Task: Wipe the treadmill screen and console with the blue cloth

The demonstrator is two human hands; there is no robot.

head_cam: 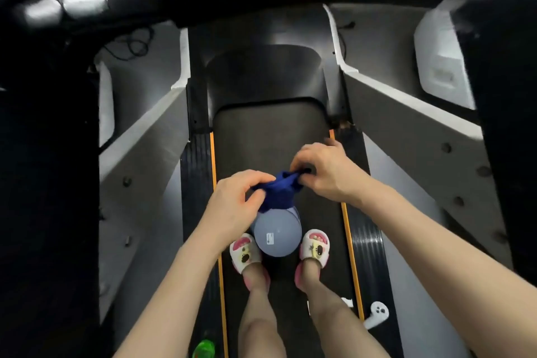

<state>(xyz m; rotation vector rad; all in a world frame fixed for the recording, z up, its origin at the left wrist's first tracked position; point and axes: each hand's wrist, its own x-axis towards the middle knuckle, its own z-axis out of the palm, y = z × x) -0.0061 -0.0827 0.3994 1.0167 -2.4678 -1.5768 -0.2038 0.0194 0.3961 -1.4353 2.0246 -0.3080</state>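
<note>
Fingers of the left hand [232,200] and right hand [325,171] pinch the blue cloth [279,192] above a grey bucket [276,234] on the treadmill belt [261,139], its contents hidden.

Blue cloth [279,193] in my hands [232,203]: soft woven fabric, matt, bunched into folds. Grey basin [276,234] under it: smooth plastic, dull satin sheen. Treadmill belt [267,136]: matt black rubber, fine texture. Side rails [196,177]: ribbed black plastic. Slippers [245,253]: soft moulded foam or rubber, matt. White controller [377,314]: glossy plastic.
</note>
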